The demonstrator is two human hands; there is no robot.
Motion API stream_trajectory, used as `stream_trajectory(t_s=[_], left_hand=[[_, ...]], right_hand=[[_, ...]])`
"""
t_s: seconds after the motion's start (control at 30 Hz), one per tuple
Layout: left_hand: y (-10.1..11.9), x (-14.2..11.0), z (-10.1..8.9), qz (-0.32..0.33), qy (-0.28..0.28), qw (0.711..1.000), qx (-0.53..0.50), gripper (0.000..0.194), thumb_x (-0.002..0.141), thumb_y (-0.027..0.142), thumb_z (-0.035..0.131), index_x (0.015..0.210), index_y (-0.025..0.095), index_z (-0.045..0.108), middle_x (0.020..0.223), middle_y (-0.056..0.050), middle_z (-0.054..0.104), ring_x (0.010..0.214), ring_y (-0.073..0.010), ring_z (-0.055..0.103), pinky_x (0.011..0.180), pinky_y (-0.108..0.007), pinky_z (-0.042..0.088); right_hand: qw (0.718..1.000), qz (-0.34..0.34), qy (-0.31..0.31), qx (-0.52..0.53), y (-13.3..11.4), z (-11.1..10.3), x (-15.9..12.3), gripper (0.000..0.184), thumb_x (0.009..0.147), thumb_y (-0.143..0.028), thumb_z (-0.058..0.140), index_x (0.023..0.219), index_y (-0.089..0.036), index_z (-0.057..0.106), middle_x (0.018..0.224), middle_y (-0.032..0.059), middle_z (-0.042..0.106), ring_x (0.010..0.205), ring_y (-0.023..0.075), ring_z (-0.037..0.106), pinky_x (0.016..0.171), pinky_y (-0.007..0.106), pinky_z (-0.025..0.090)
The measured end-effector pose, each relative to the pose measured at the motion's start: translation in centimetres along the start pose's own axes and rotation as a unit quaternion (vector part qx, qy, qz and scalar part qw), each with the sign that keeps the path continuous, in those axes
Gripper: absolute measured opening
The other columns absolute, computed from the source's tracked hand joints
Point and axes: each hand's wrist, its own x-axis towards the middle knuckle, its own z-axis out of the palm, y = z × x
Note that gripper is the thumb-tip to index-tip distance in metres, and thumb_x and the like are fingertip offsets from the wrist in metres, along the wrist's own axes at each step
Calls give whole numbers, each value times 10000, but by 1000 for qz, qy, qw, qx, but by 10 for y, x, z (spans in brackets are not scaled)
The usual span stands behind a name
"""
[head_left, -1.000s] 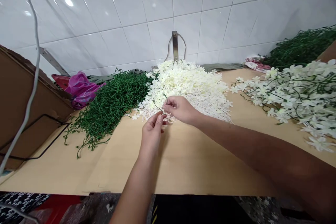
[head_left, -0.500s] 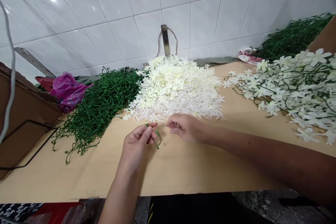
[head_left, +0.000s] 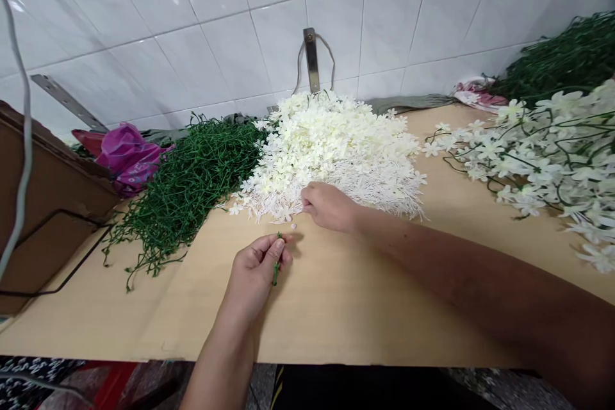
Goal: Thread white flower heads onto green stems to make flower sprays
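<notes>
Between the thumb and fingers of my left hand (head_left: 255,269) is a short green artificial flower stem (head_left: 275,274), its top poking out above the fingertips. My right hand (head_left: 330,206) reaches to the front edge of a heap of white artificial flowers (head_left: 336,134), whose thin white stalks (head_left: 379,182) point toward me. Its fingers are pinched together at those stalks; what is in them, if anything, is hidden. A tiny white piece (head_left: 293,225) lies on the cardboard between the two hands.
A pile of green stems (head_left: 192,166) lies left of the white heap. Assembled white flowers on green stems (head_left: 533,160) spread at the right, with more green stems (head_left: 567,54) behind. A cardboard box (head_left: 48,218) and purple bag (head_left: 127,154) are at left. Brown cardboard (head_left: 365,307) covers the table.
My right hand has moved forward to the white stalks, and its fingers have closed. The green stem in my left hand has turned to hang more upright. The view has shifted slightly.
</notes>
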Motion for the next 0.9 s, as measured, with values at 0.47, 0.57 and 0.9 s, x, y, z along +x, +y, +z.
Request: stream_trajectory(t_s=[0.47,0.57,0.9], left_hand=[[-6,9,-1,34,52,998,25,226,590,317,662,746,154,674,619,-14,614,537,-96,480,517,-219,374],[2,13,3,42,39,998,24,217,573,320,671,707,149,672,708,-49,655,611,-126,518,569,-245,404],[32,29,14,68,-184,957,213,175,684,286,554,591,154,622,589,-2,578,570,-110,489,555,-232,376]], right_hand=[[987,73,29,142,18,-33,-3,203,726,-103,453,845,-157,609,765,49,609,646,127,500,584,233,338],[966,90,24,242,25,-33,-1,118,693,-106,502,756,-144,595,691,38,591,588,113,494,533,225,345],[897,103,91,421,40,-38,7,56,692,-199,567,693,-153,536,602,-10,491,511,68,421,471,209,330]])
